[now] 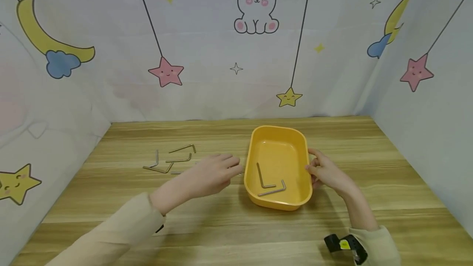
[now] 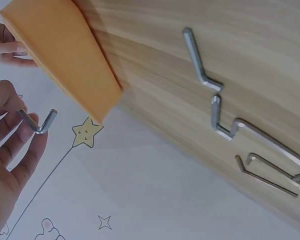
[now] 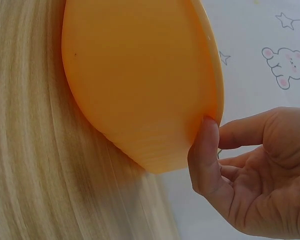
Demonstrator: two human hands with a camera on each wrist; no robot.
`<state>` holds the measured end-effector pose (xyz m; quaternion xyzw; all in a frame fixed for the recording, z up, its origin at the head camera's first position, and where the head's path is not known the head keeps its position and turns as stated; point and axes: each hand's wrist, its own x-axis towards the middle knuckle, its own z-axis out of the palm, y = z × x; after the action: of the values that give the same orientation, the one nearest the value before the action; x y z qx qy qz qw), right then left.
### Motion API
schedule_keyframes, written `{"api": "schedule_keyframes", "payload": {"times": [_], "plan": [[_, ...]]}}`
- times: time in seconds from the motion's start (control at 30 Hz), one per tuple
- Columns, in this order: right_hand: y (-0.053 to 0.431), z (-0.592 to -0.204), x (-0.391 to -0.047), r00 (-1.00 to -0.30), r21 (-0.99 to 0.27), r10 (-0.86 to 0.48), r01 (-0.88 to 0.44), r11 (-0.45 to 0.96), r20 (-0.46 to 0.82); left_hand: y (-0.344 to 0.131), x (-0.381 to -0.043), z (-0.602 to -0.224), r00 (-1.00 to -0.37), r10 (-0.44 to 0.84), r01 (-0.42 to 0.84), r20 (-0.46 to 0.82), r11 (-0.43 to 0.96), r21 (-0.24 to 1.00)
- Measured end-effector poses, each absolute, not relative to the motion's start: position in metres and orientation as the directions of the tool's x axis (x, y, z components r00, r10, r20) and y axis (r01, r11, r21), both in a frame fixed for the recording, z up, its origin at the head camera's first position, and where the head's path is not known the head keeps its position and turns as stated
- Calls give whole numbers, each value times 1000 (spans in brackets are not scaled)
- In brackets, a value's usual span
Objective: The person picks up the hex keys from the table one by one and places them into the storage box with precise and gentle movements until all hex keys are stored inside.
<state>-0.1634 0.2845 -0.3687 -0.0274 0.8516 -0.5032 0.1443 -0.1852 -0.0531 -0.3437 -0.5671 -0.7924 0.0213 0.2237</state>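
My left hand (image 1: 215, 174) is just left of the yellow tray (image 1: 245, 180) and pinches an L-shaped hex key (image 2: 40, 127), its bent end sticking out past the fingers in the left wrist view. At the tray's right side, my right hand (image 1: 330, 173) grips the rim, with the thumb (image 3: 206, 142) against the wall in the right wrist view. Inside the tray lie a darker hex key (image 1: 260, 177) and a silver hex key (image 1: 273, 192). Several more hex keys, among them a brass-toned one (image 1: 179, 160), lie on the table left of the tray, partly hidden by my left forearm.
The wood-grain table (image 1: 221, 233) carries everything. A white cloth (image 1: 207, 97) printed with stars, moons and a rabbit hangs behind the table and on both sides. A black strap (image 1: 345, 244) is around my right wrist, near the sleeve.
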Motion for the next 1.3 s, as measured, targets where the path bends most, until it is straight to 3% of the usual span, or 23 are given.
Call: {"api": "schedule_keyframes", "payload": {"times": [0.37, 0.77, 1.13, 1.3], "plan": [[286, -368, -164, -958, -862, -184, 101, 497, -218, -18, -200, -320, -222, 925, 895, 308, 319, -312], [283, -367, -165, -957, -862, -192, 95, 497, -216, 22, -218, -306, -251, 959, 945, 135, 272, -180], [284, -368, -166, -955, -862, -198, 96, 498, -221, 55, -235, -317, -264, 964, 959, -3, 262, -103], [284, -369, -165, -955, -861, -194, 100, 498, -223, 70, -239, -326, -242, 968, 967, -71, 235, -101]]}}
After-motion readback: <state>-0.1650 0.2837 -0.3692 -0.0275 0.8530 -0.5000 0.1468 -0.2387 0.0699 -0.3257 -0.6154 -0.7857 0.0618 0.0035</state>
